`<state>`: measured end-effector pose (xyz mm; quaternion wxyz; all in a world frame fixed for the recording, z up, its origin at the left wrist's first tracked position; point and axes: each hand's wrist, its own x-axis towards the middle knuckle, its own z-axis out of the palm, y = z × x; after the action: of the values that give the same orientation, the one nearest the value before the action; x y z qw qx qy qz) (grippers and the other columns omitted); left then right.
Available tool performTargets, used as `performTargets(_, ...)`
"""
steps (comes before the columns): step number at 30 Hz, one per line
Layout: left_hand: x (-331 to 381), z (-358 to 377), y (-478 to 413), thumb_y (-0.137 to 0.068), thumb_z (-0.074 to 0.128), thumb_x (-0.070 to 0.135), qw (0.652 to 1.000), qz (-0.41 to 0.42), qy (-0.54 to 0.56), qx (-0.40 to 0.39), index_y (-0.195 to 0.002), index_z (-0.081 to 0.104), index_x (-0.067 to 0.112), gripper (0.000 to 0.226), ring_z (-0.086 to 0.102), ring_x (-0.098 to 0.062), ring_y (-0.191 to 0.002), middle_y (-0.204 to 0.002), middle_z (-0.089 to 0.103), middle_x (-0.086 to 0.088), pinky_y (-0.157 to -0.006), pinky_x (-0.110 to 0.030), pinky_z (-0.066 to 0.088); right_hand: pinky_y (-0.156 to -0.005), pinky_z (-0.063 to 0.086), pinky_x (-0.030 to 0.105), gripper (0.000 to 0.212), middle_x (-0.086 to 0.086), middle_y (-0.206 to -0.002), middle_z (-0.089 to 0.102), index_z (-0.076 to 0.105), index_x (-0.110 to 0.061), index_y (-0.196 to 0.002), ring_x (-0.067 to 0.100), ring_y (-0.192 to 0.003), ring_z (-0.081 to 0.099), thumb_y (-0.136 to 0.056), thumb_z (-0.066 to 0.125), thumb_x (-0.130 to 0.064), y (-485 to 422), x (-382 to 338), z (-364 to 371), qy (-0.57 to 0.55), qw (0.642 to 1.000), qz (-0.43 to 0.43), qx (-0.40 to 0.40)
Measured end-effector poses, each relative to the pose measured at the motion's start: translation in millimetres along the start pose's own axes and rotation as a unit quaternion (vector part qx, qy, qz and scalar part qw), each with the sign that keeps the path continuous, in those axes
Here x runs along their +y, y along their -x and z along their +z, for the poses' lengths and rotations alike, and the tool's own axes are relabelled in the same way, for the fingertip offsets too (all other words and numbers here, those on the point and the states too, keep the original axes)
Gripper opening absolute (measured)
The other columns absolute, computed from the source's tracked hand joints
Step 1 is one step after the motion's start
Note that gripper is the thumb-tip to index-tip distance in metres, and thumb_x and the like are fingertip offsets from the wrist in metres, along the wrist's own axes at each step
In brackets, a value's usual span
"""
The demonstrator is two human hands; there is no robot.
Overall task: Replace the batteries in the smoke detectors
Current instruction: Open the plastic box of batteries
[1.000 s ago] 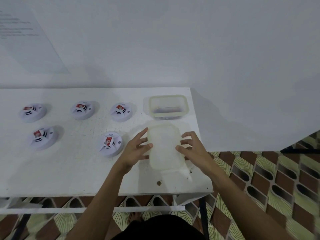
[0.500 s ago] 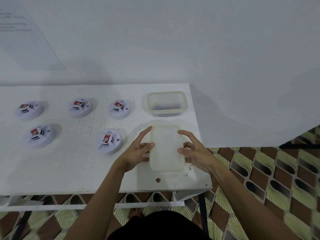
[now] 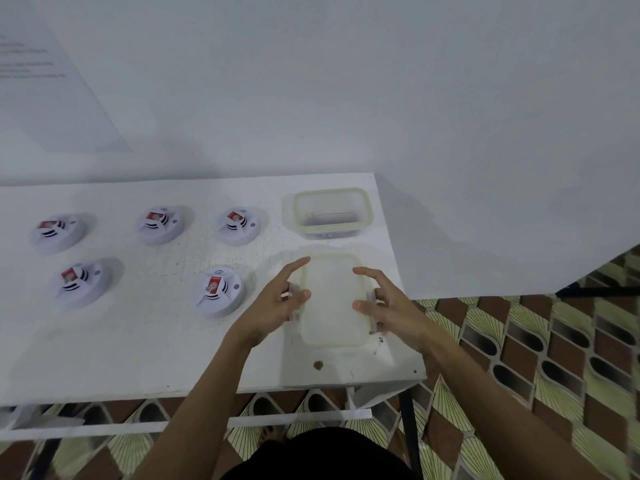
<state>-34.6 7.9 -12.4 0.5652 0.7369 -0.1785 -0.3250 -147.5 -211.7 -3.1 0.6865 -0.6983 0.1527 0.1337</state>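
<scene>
At the lower middle of the frame, on the right end of a white desk (image 3: 138, 358), lies a pale lid (image 3: 332, 299), rectangular and translucent; whether a box sits under it cannot be told. The left hand (image 3: 277, 303) is grasping its left edge, thumb on the top rim, forefinger stretched toward the upper left corner, and the other fingers curled at a pinkish side clip. The right hand (image 3: 388, 303) is grasping the right edge the same way, thumb on the rim and fingers bent round the clip on that side. Just above the lid stands an open container (image 3: 367, 216) with a cream rim; what lies in its bottom is too dim to make out. To the left are five round white units, each with a red-labelled block on top: the nearest detector (image 3: 219, 290) just beside the left hand, the front left detector (image 3: 80, 282), and behind them the left rear detector (image 3: 57, 232), middle rear detector (image 3: 160, 223) and right rear detector (image 3: 238, 225). A patterned tiled floor (image 3: 554, 358) fills the lower right.
</scene>
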Motion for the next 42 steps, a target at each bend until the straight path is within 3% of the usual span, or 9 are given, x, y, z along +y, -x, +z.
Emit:
performTargets(3, 0, -3, -2, -0.088, 0.064, 0.034, 1.000, -0.005, -0.009, 0.015, -0.130, 0.035, 0.059, 0.056, 0.060, -0.027, -0.101, -0.113, 0.055, -0.014, -0.083, -0.045, 0.056, -0.076, 0.061, 0.038, 0.083, 0.003, -0.139, 0.038, 0.028, -0.066, -0.136, 0.024, -0.111, 0.060, -0.079, 0.080, -0.036, 11, 5, 10, 0.041, 0.999, 0.012, -0.004)
performTargets(7, -3, -3, 0, -0.083, 0.069, 0.034, 0.994, -0.016, -0.091, 0.054, -0.134, 0.030, 0.051, 0.067, 0.060, -0.026, -0.094, -0.106, 0.056, -0.011, -0.080, -0.038, 0.057, -0.074, 0.061, 0.039, 0.081, 0.000, -0.126, 0.046, 0.031, -0.064, -0.135, 0.026, -0.103, 0.064, -0.080, 0.079, -0.029, 12, -2, 2, 0.034, 0.999, 0.009, 0.012)
performTargets(13, 1, -17, -16, -0.059, 0.072, 0.062, 0.967, 0.043, -0.246, 0.048, -0.141, 0.022, 0.040, 0.098, 0.021, -0.015, -0.138, -0.152, 0.020, 0.008, -0.108, -0.043, 0.028, -0.074, 0.053, 0.022, 0.054, 0.000, -0.119, 0.055, 0.044, -0.052, -0.135, 0.012, -0.096, 0.062, -0.089, 0.068, -0.039, -8, -4, -12, 0.091, 0.978, -0.054, 0.177)
performTargets(17, 4, -18, -16, -0.075, 0.069, 0.054, 0.984, 0.018, -0.158, 0.083, -0.117, 0.043, 0.035, 0.054, 0.052, -0.018, -0.114, -0.130, 0.047, 0.008, -0.091, -0.039, 0.050, -0.080, 0.048, 0.025, 0.049, -0.003, -0.117, 0.058, 0.045, -0.044, -0.138, 0.005, -0.103, 0.055, -0.093, 0.062, -0.040, -19, 0, -9, 0.082, 0.960, -0.067, 0.258)
performTargets(20, 2, -19, -14, -0.085, 0.066, 0.037, 0.985, 0.006, -0.128, 0.113, -0.111, 0.046, 0.029, 0.034, 0.061, -0.019, -0.092, -0.120, 0.053, -0.003, -0.078, -0.042, 0.057, -0.087, 0.050, 0.028, 0.050, -0.007, -0.126, 0.054, 0.044, -0.050, -0.136, 0.010, -0.113, 0.054, -0.093, 0.064, -0.034, -18, 3, -10, 0.052, 0.969, -0.080, 0.227)
performTargets(23, 5, -18, -7, -0.084, 0.069, 0.032, 0.994, -0.019, -0.063, 0.090, -0.116, 0.046, 0.033, 0.039, 0.063, -0.021, -0.091, -0.113, 0.053, -0.005, -0.068, -0.035, 0.059, -0.079, 0.060, 0.037, 0.043, -0.001, -0.126, 0.055, 0.049, -0.052, -0.129, 0.017, -0.109, 0.058, -0.091, 0.065, -0.037, -14, 5, -13, 0.072, 0.976, -0.065, 0.194)
performTargets(26, 9, -17, -2, -0.081, 0.072, 0.031, 0.995, -0.029, -0.057, 0.073, -0.118, 0.047, 0.036, 0.045, 0.064, -0.022, -0.088, -0.108, 0.053, -0.007, -0.062, -0.029, 0.058, -0.056, 0.058, 0.025, 0.039, 0.019, -0.097, 0.057, 0.054, -0.042, -0.129, 0.021, -0.078, 0.063, -0.092, 0.065, -0.034, -12, 3, -17, 0.084, 0.972, -0.060, 0.211)
performTargets(29, 10, -18, 0, -0.080, 0.073, 0.029, 0.993, -0.030, -0.074, 0.083, -0.117, 0.050, 0.034, 0.044, 0.065, -0.022, -0.085, -0.103, 0.056, -0.012, -0.062, -0.029, 0.058, -0.055, 0.054, 0.019, 0.037, 0.011, -0.083, 0.056, 0.054, -0.039, -0.129, 0.017, -0.055, 0.063, -0.094, 0.063, -0.030, -11, -2, -16, 0.132, 0.962, -0.066, 0.228)
performTargets(42, 83, -54, -18, -0.078, 0.074, 0.032, 0.984, 0.048, -0.147, 0.091, -0.120, 0.054, 0.039, 0.047, 0.066, -0.024, -0.078, -0.097, 0.060, -0.004, -0.064, -0.032, 0.060, -0.060, 0.054, 0.023, 0.026, 0.001, -0.079, 0.063, 0.066, -0.034, -0.115, 0.011, -0.052, 0.060, -0.090, 0.069, -0.027, -16, -87, -46, 0.201, 0.948, -0.126, 0.214)
